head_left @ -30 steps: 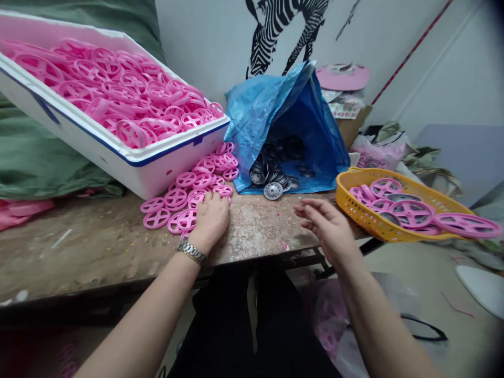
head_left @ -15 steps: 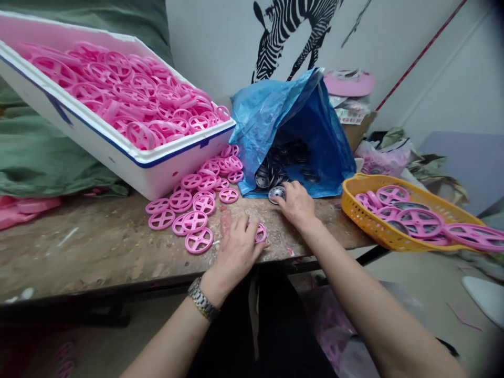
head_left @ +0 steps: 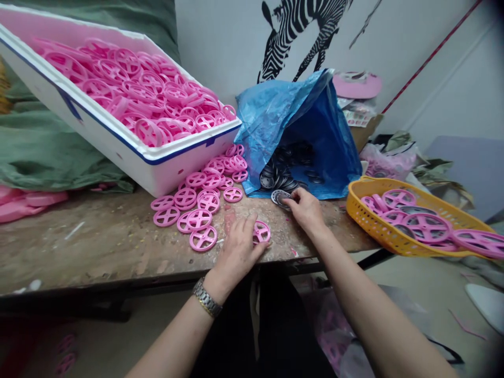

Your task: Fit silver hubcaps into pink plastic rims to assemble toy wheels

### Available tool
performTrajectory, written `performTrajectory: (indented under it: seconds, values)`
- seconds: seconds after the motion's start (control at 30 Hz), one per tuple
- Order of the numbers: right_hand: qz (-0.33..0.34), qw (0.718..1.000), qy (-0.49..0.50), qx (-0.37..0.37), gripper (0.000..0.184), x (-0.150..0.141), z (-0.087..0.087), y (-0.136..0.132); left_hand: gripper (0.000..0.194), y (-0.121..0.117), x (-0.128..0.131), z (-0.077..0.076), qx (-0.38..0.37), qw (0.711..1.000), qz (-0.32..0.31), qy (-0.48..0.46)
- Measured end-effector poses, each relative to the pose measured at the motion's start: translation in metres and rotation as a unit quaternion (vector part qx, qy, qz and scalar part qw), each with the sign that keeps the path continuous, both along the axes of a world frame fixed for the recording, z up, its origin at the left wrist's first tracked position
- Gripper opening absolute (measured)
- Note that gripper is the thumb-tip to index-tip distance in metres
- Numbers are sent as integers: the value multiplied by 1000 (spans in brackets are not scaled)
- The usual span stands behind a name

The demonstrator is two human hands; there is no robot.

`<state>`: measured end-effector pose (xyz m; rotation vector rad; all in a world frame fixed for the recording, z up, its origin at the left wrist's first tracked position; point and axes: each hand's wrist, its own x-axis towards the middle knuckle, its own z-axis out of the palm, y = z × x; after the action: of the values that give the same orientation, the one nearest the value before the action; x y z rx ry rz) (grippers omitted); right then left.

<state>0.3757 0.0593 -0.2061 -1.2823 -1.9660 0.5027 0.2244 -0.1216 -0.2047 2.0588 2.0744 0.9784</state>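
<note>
My left hand (head_left: 237, 242) rests low over the worktable's front part, thumb and index finger curled around the edge of a pink spoked plastic wheel (head_left: 261, 231) lying flat. My right hand (head_left: 305, 210) pinches the edge of a silver-grey round disc (head_left: 281, 198) just outside the mouth of a blue plastic bag (head_left: 262, 115). Inside the bag lies a heap of similar dark discs (head_left: 293, 157). Left of my left hand, several loose pink wheels (head_left: 203, 239) are spread on the wooden worktable (head_left: 129, 241).
A white foam box (head_left: 153, 157) full of pink wheels stands tilted at the left. To the right, a yellow basket (head_left: 366, 223) holds pink wheels and grey discs, overhanging the table edge. Behind it are a cardboard box (head_left: 366, 131) and plastic bags.
My right hand has closed its fingertips on the grey disc, whose near edge is now slightly raised. The left hand stays at the pink wheel. The view has shifted a little.
</note>
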Motion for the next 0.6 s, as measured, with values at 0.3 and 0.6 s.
performTrajectory:
  seconds: [0.3, 0.6]
  values:
    - [122, 907, 296, -273, 41, 25, 22, -59, 72, -5, 0, 0, 35, 997, -31, -65]
    - [134, 864, 361, -324, 39, 42, 29, -102, 64, -8, 24, 21, -59, 829, -26, -555]
